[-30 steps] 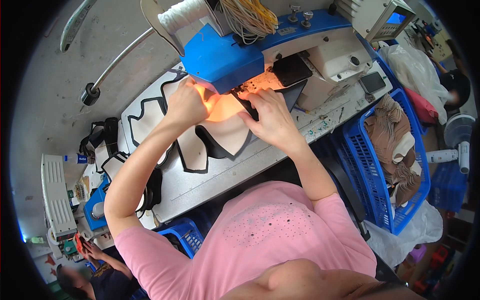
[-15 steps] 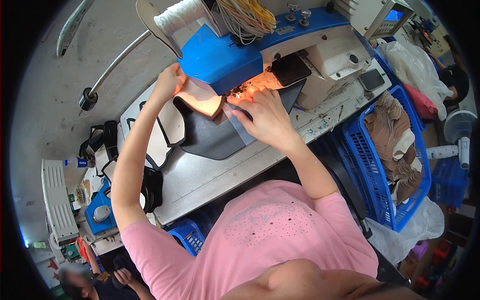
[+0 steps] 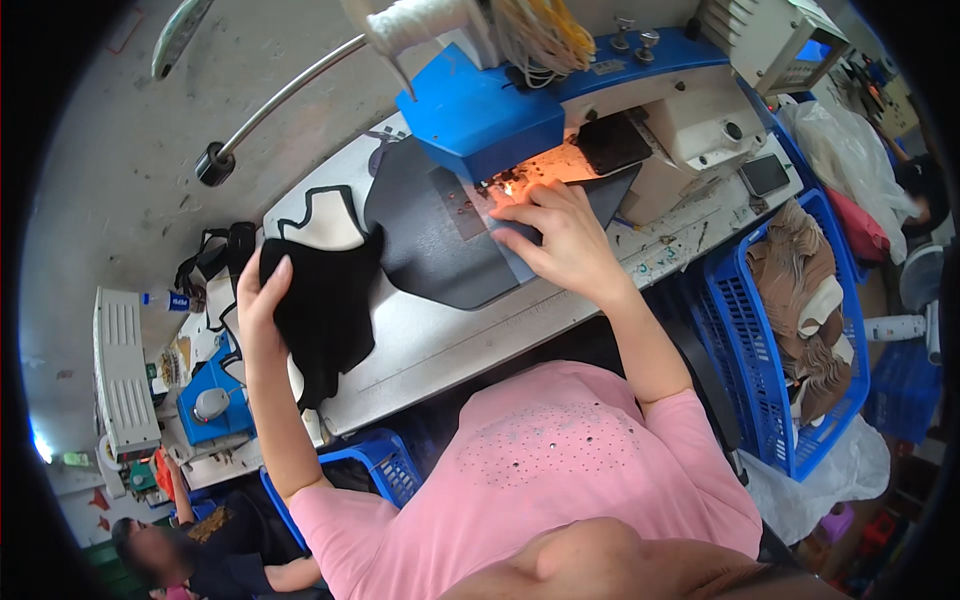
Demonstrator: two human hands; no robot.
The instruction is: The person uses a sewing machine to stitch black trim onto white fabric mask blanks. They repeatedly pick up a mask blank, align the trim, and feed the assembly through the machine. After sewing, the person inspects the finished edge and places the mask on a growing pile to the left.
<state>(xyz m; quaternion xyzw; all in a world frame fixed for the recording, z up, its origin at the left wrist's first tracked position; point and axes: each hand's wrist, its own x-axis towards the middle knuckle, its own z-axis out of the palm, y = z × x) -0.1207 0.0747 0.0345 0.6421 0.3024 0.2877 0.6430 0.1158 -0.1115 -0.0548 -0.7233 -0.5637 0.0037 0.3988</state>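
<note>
My left hand (image 3: pixel 262 300) grips the left edge of a black fabric piece (image 3: pixel 325 310), thumb on top, over the left part of the sewing machine's table. Beside it lies a white cut piece with a black border (image 3: pixel 328 218). My right hand (image 3: pixel 562 240) is beside the lit needle area of the blue-and-white sewing machine (image 3: pixel 480 110). Its thumb and fingers curl around a small dark object (image 3: pixel 522 232), mostly hidden by them. Beneath that hand a dark grey sheet (image 3: pixel 430 250) covers part of the white table (image 3: pixel 440 345).
A dark phone (image 3: pixel 613 145) lies by the machine arm, a second device (image 3: pixel 764 175) farther right. A blue basket (image 3: pixel 790 440) with brown and white cut pieces stands at right. Another blue basket (image 3: pixel 400 470) is below the table. A person (image 3: pixel 200 550) sits at lower left.
My left hand has moved from the machine head back to the left and now holds the black piece. The beige piece beside the machine head is gone from there. My right hand stays by the needle.
</note>
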